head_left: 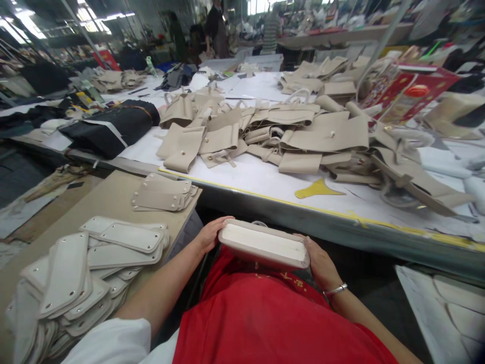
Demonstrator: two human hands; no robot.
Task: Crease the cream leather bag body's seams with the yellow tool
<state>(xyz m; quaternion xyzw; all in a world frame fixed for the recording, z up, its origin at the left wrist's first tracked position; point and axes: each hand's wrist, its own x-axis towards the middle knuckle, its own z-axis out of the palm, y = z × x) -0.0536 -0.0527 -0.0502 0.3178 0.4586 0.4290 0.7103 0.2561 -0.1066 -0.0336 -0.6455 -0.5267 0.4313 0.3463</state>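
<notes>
A beige bag body [264,245] is held over the lap, below the desk [265,179] edge, its ends gripped by left hand [209,234] and right hand [320,263], fingers curled; finished beige bags [303,131] are piled on the desk, and cut panels [94,263] are stacked unused at the left.

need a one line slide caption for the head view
Both hands, left and right, hold a beige bag panel at a table piled with beige pieces.

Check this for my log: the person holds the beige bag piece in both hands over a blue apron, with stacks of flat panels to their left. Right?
Not quite: the apron is red, not blue, as the head view shows. The left hand and right hand do hold the beige bag piece, and the stacks of flat panels lie to the left.
</notes>
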